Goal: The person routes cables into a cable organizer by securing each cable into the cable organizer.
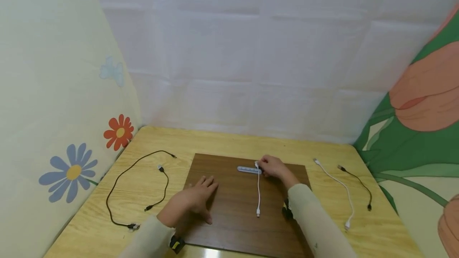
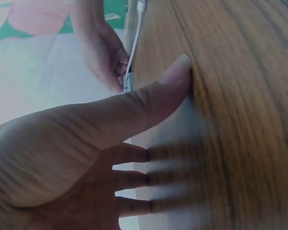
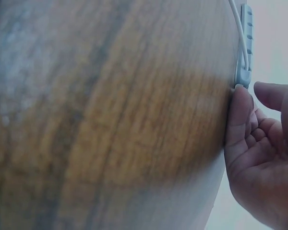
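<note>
My right hand point(image 1: 273, 166) is at the right end of a light grey-blue cable clip strip point(image 1: 247, 169) on a brown wood-grain board point(image 1: 229, 226). In the right wrist view, its index finger touches the strip's end; the thumb stands apart and the other fingers are curled. A short white USB cable point(image 1: 258, 190) passes over the strip at that end, its lower plug lying on the board. Whether it sits in a slot is hard to tell. My left hand point(image 1: 197, 196) rests on the board's left side, fingers straight and thumb spread, holding nothing.
On the yellow wooden table point(image 1: 161, 136), a long black cable point(image 1: 111, 194) and a short black cable point(image 1: 166, 184) lie left of the board. To its right are another white cable point(image 1: 342, 184) and a black cable point(image 1: 360, 181). Cloth-covered walls border the table.
</note>
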Available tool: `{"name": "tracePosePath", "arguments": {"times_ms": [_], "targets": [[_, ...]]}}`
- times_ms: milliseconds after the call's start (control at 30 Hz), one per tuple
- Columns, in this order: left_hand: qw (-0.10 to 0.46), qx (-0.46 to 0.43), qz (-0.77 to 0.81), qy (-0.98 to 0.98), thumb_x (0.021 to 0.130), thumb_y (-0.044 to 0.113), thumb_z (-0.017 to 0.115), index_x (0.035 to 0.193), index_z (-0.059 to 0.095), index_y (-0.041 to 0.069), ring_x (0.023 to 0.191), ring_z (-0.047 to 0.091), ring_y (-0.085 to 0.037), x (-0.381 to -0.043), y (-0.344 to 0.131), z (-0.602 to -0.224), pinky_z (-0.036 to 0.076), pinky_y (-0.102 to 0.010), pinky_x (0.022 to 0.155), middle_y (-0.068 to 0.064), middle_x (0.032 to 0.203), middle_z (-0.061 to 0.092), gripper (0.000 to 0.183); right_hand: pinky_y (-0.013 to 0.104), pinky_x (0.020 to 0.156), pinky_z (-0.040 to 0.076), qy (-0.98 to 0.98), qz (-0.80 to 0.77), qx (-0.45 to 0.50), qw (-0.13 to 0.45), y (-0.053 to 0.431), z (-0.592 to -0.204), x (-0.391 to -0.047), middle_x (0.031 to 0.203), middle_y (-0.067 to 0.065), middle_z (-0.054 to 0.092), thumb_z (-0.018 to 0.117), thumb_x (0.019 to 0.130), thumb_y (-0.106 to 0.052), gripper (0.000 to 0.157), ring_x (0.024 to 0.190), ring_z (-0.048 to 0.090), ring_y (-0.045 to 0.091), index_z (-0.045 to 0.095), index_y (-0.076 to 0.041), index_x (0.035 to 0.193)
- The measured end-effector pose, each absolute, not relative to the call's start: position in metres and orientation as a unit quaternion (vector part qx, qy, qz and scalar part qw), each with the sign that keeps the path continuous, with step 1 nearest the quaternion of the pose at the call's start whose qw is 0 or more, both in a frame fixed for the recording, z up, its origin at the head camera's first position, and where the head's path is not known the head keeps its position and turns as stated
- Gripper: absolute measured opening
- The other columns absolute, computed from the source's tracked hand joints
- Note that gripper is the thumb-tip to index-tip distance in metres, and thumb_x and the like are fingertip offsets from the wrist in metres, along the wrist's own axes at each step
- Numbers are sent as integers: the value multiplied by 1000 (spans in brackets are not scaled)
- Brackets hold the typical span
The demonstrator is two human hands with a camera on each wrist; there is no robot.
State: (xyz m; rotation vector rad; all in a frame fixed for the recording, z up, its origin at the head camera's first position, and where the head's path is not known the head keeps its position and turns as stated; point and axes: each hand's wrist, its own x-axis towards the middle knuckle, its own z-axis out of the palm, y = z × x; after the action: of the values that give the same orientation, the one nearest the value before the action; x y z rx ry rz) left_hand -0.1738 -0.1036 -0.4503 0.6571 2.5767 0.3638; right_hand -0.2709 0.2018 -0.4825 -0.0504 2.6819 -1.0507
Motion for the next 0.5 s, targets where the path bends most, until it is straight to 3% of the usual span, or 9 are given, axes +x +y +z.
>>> {"name": "tracePosePath", "arguments": {"times_ms": [500], "targets": [[215,239,113,940,60,46,94,158,34,13,153,15,-41,-172,-106,-454,24,-75,109,-14,167,20,120,28,61,49,930,-345,-25,121,200,-481,-270,82,6,62,59,103,-23,20,68,60,17,62,-5,96]]}}
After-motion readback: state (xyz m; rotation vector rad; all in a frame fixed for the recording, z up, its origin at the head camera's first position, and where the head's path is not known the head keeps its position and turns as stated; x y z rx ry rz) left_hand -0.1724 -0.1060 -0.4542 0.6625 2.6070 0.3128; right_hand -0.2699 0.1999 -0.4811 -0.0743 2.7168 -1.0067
